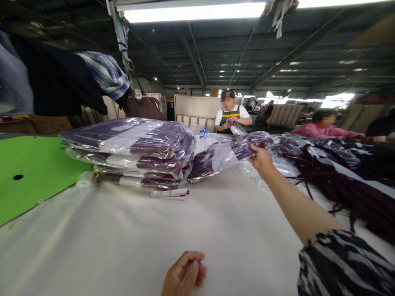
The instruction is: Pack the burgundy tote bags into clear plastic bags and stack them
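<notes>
My right hand (pixel 261 158) grips the right end of a plastic-wrapped purple garment (pixel 212 160), which stretches left across the white table (pixel 129 242). The garment's left end lies against a stack of bagged purple garments (pixel 132 144). Low in the view, my left hand (pixel 186 271) is over the table with its fingers curled in and nothing seen in them. A small banded bundle of white labels (pixel 169 193) rests in front of the stack.
A green board (pixel 37 168) lies at the left. Dark purple garments with long straps (pixel 330 176) spread over the right side. Across the table a person in a green apron (pixel 231 115) handles a bag; another in pink (pixel 327 129) is at the right.
</notes>
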`<state>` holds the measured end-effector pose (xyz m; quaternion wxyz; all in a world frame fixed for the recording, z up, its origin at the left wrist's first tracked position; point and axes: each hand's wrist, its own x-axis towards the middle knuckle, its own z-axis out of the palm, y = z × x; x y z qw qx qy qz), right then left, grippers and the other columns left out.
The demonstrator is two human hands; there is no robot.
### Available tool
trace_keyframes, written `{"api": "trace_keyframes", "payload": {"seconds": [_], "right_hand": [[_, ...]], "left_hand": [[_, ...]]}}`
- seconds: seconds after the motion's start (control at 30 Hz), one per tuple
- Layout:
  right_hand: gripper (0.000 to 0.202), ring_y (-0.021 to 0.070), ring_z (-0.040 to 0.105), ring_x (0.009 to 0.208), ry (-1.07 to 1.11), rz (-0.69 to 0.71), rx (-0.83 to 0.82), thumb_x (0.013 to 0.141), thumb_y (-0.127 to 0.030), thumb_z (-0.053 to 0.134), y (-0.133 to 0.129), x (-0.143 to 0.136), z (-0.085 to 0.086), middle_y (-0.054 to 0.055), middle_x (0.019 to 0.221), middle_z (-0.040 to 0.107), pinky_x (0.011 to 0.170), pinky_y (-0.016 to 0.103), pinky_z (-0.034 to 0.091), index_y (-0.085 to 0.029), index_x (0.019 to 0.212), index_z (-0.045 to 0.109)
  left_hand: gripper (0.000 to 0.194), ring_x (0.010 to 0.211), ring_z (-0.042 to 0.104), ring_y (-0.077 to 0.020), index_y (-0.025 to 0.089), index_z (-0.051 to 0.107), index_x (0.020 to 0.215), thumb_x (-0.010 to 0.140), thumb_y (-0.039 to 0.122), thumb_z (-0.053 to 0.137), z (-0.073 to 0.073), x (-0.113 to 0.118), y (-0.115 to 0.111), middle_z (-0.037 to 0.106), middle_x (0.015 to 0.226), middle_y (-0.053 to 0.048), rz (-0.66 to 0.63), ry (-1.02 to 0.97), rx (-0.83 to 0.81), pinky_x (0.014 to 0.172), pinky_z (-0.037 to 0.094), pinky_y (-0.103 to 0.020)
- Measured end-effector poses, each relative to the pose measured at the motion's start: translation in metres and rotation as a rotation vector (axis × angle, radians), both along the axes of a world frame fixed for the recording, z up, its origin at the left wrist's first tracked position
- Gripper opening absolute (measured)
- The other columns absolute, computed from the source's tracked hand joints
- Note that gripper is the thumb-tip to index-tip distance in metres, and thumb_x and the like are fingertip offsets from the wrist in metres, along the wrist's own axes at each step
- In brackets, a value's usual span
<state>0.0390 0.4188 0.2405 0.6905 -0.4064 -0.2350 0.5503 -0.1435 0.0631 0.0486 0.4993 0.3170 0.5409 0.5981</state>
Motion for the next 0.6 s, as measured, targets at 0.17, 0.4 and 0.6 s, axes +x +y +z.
{"api": "trace_keyframes", "payload": {"seconds": [0.17, 0.4, 0.6], "right_hand": [[0.023, 0.0137, 0.074, 0.068, 0.081, -0.046, -0.033, 0.083, 0.0, 0.061, -0.073, 0.133, -0.031, 0.002, 0.086, 0.077, 0.072, 0.027, 0.066, -0.018, 0.095, 0.07], [0.012, 0.0183, 0.075, 0.067, 0.11, -0.261, -0.308, 0.091, -0.02, 0.062, -0.182, 0.221, -0.112, 0.005, 0.089, 0.078, 0.07, 0.035, 0.068, -0.025, 0.093, 0.073], [0.024, 0.02, 0.076, 0.07, 0.124, -0.13, -0.345, 0.08, -0.009, 0.071, -0.209, 0.18, -0.136, 0.002, 0.091, 0.079, 0.075, 0.037, 0.068, -0.026, 0.096, 0.073]], "left_hand": [[0.066, 0.065, 0.063, -0.0176, 0.016, 0.076, 0.09, 0.066, 0.078, 0.075, 0.01, 0.004, 0.003, 0.071, 0.071, -0.005, 0.074, 0.008, -0.001, 0.064, 0.053, -0.028], [0.061, 0.072, 0.069, -0.0213, 0.016, 0.077, 0.092, 0.065, 0.071, 0.079, 0.02, 0.006, 0.004, 0.074, 0.075, -0.005, 0.142, 0.087, -0.043, 0.067, 0.058, -0.029], [0.062, 0.073, 0.069, -0.0208, 0.015, 0.077, 0.094, 0.067, 0.071, 0.079, 0.007, -0.001, 0.006, 0.074, 0.076, -0.006, 0.072, 0.066, -0.035, 0.068, 0.058, -0.029]]}}
